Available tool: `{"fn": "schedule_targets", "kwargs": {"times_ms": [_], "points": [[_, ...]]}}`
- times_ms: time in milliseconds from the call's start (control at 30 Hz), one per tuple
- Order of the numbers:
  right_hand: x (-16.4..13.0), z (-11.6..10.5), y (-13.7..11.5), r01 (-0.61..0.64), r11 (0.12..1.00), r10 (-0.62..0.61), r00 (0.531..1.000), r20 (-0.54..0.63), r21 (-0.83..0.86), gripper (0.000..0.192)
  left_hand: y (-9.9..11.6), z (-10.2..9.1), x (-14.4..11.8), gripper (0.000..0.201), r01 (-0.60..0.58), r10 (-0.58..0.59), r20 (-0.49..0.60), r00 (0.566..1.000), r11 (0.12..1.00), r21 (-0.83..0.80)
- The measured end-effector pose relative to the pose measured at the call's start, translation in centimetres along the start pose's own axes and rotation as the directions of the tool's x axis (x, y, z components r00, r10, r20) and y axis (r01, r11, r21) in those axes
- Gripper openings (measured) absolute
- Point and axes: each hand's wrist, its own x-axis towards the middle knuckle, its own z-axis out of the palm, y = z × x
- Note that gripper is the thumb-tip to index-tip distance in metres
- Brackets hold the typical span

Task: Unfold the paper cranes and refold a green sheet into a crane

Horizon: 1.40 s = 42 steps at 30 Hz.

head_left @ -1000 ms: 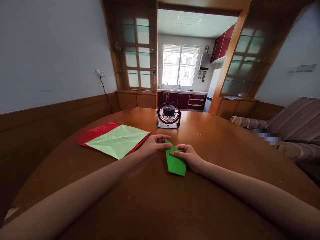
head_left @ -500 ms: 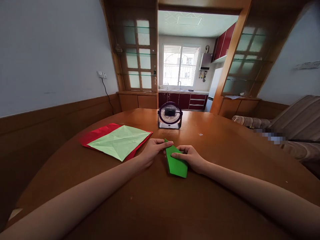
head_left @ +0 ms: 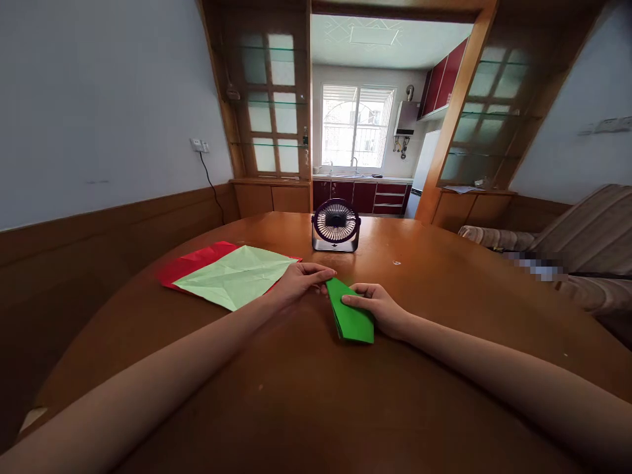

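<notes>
Both hands (head_left: pixel 301 282) cover the folded green paper's (head_left: pixel 351 319) far end

Both hands on folded green paper (head_left: pixel 351 317)

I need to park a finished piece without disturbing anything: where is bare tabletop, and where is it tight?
Bare table lies right of the fan, toward the sofa, and across the near edge between the forearms. It is tight at the centre, where the left hand and right hand press the folded green paper, and left of that, where the pale green sheet overlaps the red sheet.
</notes>
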Motion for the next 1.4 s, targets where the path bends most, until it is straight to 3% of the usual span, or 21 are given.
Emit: {"fn": "schedule_targets", "kwargs": {"times_ms": [167, 267, 433, 600, 767, 1067, 1400], "points": [[0.1, -0.5, -0.1, -0.037, 0.997, 0.037, 0.999, 0.015, 0.067, 0.034, 1.2, -1.2, -0.1, 0.04, 0.089, -0.092, 0.196, 0.976, 0.996, 0.025], [0.2, -0.7, -0.1, -0.06, 0.997, 0.058, 0.997, 0.041, 0.052, 0.034, 1.6, -1.6, -0.1, 0.036, 0.091, -0.101, 0.205, 0.973, 0.994, 0.057], [0.3, -0.9, -0.2, -0.068, 0.998, 0.067, 0.996, 0.06, 0.018, 0.033, 1.9, -1.4, 0.0, 0.031, 0.032, -0.055, 0.247, 0.967, 0.995, 0.096], [0.4, -1.0, -0.2, -0.082, 0.997, 0.082, 0.996, 0.04, -0.006, 0.031, 2.7, -1.4, -0.2, 0.045, -0.04, -0.016, 0.336, 0.942, 0.986, 0.16], [0.4, -1.1, -0.2, -0.098, 0.994, 0.1, 0.995, 0.031, -0.043, 0.031, 3.7, -1.6, -0.5, 0.022, -0.124, -0.003, 0.401, 0.916, 0.949, 0.291], [0.2, -0.7, -0.4, -0.083, 0.995, 0.083, 0.997, 0.002, -0.051, 0.031, 4.1, -1.1, -0.7, 0.016, -0.083, -0.022, 0.288, 0.957, 0.934, 0.347], [0.0, -0.4, 0.0, -0.033, 0.998, 0.03, 0.998, -0.051, -0.048, 0.033, 3.5, -1.5, -0.1, 0.021, -0.031, -0.058, 0.243, 0.968, 0.938, 0.346]]}}
